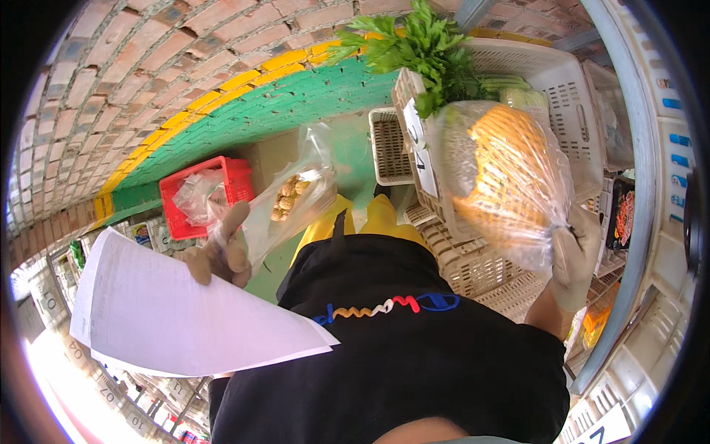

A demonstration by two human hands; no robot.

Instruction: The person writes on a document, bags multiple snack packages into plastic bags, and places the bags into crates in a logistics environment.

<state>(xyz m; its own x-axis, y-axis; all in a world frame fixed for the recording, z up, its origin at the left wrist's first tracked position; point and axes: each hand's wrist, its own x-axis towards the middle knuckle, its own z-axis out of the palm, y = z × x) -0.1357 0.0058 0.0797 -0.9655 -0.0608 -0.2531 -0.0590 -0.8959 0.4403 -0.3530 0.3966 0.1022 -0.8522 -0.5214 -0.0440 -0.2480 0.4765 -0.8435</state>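
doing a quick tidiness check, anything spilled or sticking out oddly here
Only the leafy greens stand out: they poke past the rim of the pale crate instead of lying inside. I see nothing spilled.

The scene is viewed downward from head height, the shirt near, the brick wall far left.

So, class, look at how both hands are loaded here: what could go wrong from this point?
The left hand appears to hold both the papers and the small clear bag of brown lumps, so one might slip while the other is handled.
The right hand grips the large clear bag by its gathered neck; a loosened grip could let it drop.
That bag is close to the leafy greens, which could get bruised.
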